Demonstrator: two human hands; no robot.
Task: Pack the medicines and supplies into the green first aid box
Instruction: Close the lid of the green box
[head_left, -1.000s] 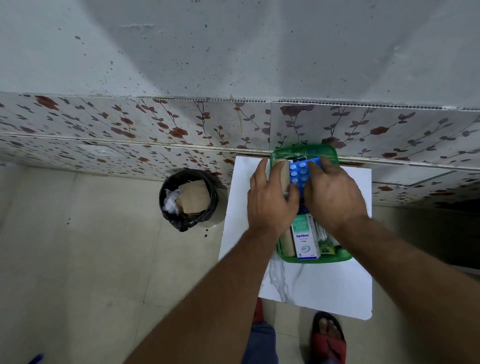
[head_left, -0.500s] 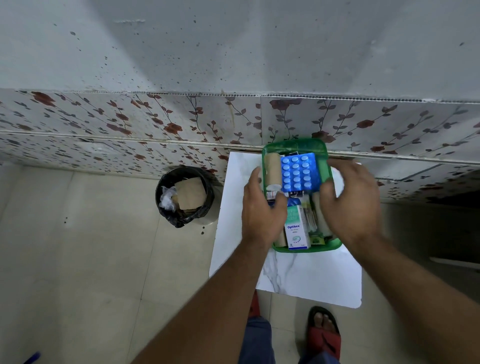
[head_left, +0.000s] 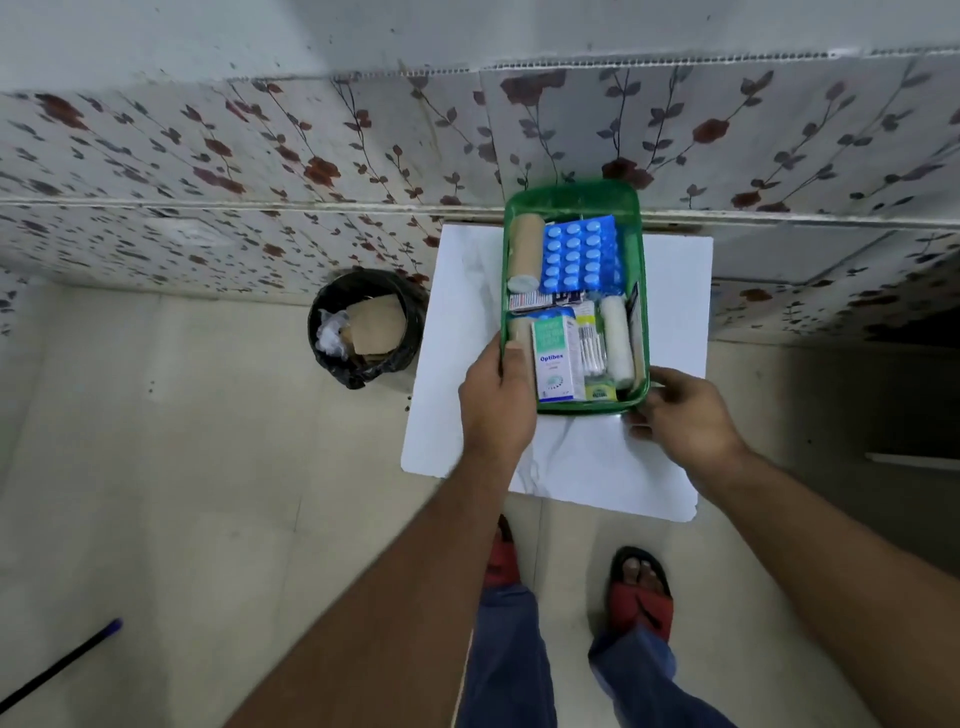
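Green box sits open on white desk, far end against the wall. Inside the box: blue pill strip and tan bandage roll at the far end, white Optibex carton and white gauze roll at the near end. Left hand fingers closed on the box's near-left rim, thumb inside. Right hand at the box's near-right corner, fingers curled; grip unclear. Bin left of the desk.

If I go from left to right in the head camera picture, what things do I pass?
Stick → bin → left hand → Optibex carton → white roll → right hand.
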